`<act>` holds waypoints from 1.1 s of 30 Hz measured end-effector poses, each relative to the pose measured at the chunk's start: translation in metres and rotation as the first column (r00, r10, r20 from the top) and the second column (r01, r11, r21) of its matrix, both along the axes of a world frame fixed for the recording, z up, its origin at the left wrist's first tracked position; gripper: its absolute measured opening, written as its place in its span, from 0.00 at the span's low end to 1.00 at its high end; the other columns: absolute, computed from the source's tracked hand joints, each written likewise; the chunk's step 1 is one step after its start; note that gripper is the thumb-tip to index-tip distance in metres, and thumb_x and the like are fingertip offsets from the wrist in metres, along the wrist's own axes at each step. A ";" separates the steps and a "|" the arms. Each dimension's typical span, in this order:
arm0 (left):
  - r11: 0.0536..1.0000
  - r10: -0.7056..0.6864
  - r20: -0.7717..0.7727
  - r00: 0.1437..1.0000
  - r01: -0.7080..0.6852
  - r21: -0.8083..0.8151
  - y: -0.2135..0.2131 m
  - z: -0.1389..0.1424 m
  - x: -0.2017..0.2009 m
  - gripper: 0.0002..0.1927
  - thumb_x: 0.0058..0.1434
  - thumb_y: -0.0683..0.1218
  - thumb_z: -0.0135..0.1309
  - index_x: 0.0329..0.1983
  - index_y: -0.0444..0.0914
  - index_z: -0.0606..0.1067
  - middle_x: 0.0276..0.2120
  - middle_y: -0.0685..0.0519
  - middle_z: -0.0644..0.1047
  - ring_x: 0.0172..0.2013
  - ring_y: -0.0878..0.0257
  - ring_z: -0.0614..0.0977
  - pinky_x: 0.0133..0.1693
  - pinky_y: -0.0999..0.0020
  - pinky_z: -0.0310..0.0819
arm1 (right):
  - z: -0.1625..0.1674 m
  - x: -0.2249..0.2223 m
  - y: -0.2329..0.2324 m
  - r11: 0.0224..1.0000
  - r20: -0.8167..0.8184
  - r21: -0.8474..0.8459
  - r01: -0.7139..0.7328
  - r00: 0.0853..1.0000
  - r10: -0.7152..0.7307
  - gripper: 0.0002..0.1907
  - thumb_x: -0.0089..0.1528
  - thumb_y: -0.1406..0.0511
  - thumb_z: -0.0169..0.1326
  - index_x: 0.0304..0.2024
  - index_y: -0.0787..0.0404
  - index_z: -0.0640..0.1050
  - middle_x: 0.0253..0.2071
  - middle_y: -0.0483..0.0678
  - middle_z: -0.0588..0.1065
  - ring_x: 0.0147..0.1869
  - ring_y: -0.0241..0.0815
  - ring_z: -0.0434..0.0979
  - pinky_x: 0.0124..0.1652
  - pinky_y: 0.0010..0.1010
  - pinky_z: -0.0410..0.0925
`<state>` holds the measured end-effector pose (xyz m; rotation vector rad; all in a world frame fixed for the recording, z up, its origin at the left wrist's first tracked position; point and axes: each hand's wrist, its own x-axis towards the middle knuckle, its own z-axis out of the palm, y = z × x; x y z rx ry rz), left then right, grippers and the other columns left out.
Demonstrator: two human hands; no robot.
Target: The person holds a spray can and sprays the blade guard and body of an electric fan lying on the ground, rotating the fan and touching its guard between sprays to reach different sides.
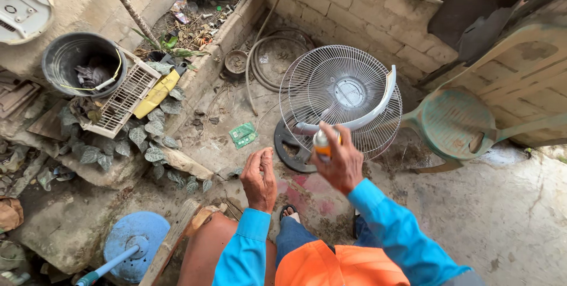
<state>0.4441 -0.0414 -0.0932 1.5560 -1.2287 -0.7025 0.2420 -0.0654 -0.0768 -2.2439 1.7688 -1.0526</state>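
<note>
Black bucket (82, 61), white slatted crate (124, 98), green plastic chair (458, 123), coiled hose (266, 64), blue round base (139, 244), variegated leafy plant (147, 138)

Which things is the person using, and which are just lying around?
In use: spray can in the right hand, fan grille, left hand beside it.
Lying about: black bucket, green chair, hose, blue fan base.

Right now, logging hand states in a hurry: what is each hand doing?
Left hand: holds nothing, fingers loosely curled.
Right hand: closed on a spray can.
</note>
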 end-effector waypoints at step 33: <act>1.000 -0.014 0.027 1.000 0.013 0.026 0.000 0.005 0.001 0.16 0.72 0.50 0.47 0.46 0.36 0.80 0.39 0.50 0.82 0.35 0.57 0.82 0.37 0.64 0.75 | -0.008 -0.033 0.068 0.933 0.005 0.342 -0.109 0.993 0.114 0.41 0.50 0.61 0.67 0.65 0.46 0.67 0.58 0.57 0.69 0.45 0.63 0.80 0.37 0.47 0.75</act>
